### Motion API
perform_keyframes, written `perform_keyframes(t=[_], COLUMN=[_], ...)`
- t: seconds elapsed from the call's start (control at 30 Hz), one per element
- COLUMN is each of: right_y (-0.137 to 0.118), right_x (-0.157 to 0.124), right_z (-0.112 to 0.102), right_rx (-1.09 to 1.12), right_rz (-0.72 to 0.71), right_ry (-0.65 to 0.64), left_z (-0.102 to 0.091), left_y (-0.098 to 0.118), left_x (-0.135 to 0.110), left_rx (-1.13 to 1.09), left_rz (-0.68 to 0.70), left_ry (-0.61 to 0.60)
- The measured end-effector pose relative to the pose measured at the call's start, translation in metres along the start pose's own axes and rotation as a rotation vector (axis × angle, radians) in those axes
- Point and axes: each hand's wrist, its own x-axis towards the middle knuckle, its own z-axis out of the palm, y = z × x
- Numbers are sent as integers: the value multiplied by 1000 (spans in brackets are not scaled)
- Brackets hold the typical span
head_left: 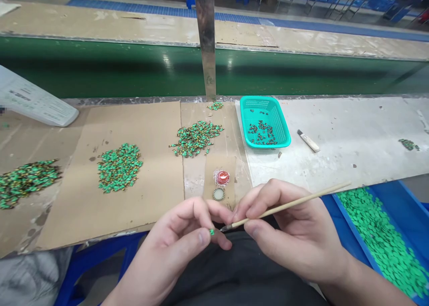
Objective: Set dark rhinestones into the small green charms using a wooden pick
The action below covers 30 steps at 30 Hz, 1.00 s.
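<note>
A tiny green piece [212, 232] is pinched between thumb and fingers of my left hand [187, 236]. My right hand [288, 225] grips a thin paintbrush [295, 202] with a pale wooden handle. The brush's dark tip points left, close to the green piece; whether they touch I cannot tell. Just beyond my hands, a bottle cap [219, 194] holds something pale, and a red cap-like dish [223, 177] with glossy contents sits behind it. Small green and gold-brown pieces lie heaped on the cardboard, in a middle pile [196, 137] and a left pile [119, 167].
A turquoise basket [266, 143] holds small dark pieces. Right of it lies a small pale stick with a dark end [308, 141]. Blue trays [405, 210] with green pieces are at the lower right. A metal post [206, 42] rises behind the table; a white container [36, 100] leans in from the left.
</note>
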Motion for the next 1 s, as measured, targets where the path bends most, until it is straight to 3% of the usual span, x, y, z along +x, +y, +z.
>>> perform_keyframes(t=[0.53, 0.77, 0.87, 1.0], right_y=[0, 3, 2, 2], right_x=[3, 2, 9, 27], right_z=[1, -1, -12, -45], right_rx=[28, 77, 117, 117], right_rz=[-4, -28, -106, -211], right_ry=[-19, 34, 140, 235], left_z=[-2, 0, -1, -12], left_y=[0, 2, 3, 2], left_x=[1, 1, 3, 8], left_rx=[0, 14, 32, 83], left_rz=[-7, -20, -6, 7], left_ry=[14, 52, 79, 184])
